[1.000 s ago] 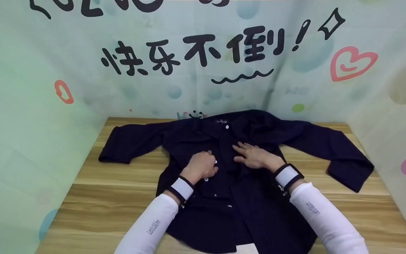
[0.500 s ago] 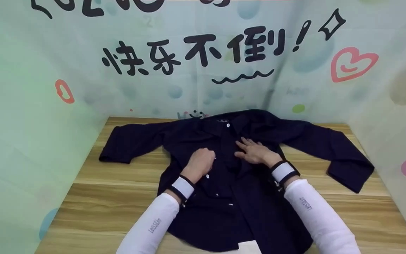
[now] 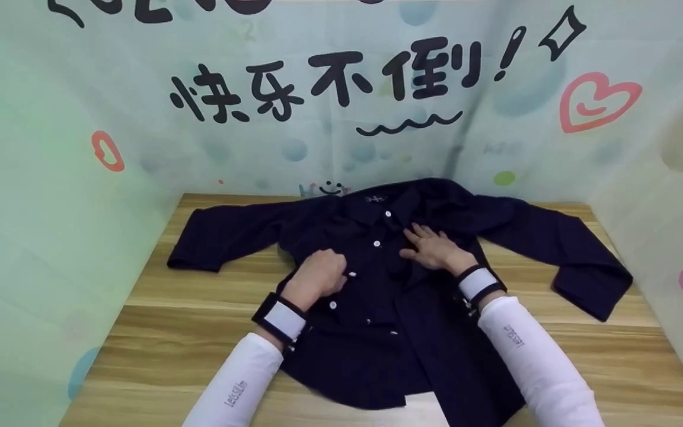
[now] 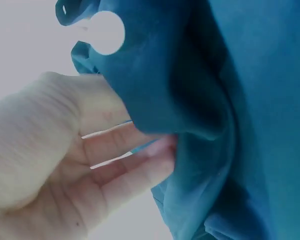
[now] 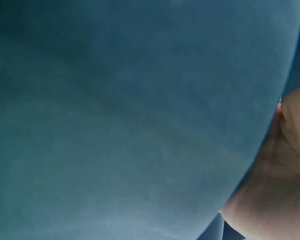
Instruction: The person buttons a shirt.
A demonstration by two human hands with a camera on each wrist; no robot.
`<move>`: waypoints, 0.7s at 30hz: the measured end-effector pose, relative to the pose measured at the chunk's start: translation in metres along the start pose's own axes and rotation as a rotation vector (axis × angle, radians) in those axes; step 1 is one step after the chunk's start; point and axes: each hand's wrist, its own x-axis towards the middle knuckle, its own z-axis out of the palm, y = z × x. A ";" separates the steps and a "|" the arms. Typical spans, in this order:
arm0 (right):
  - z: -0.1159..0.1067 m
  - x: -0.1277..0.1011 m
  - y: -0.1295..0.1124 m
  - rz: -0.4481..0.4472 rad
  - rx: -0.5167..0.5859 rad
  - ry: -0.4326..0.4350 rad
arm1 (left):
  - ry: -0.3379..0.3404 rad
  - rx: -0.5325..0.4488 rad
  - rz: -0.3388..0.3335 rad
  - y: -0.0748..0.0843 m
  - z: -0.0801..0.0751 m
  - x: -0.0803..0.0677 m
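A dark navy button-up shirt (image 3: 353, 367) lies spread on its back, collar at the far side and both sleeves stretched outward. My left hand (image 3: 316, 277) grips its left front edge beside the white buttons (image 3: 376, 244). In the left wrist view, that hand (image 4: 55, 145) has its fingers bent against the cloth, near a large white button (image 4: 108, 33); the thumb is hard to make out. My right hand (image 3: 434, 249), fingers spread, rests on the chest to the right of the button row. Cloth (image 5: 125, 120) fills most of the right wrist view and hides the right fingers.
The shirt lies on a wood-grain table (image 3: 187, 344). A printed fabric backdrop (image 3: 246, 160) stands along the table's far edge and continues down both sides. Near the hem is a white rectangular piece (image 3: 425, 408).
My left hand has shifted slightly left, drawing the front edge with it and uncovering more buttons. My right hand has moved a little farther up and right on the chest.
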 end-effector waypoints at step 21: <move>-0.004 -0.002 -0.006 0.002 0.093 0.047 | 0.258 -0.005 -0.062 0.022 0.033 0.029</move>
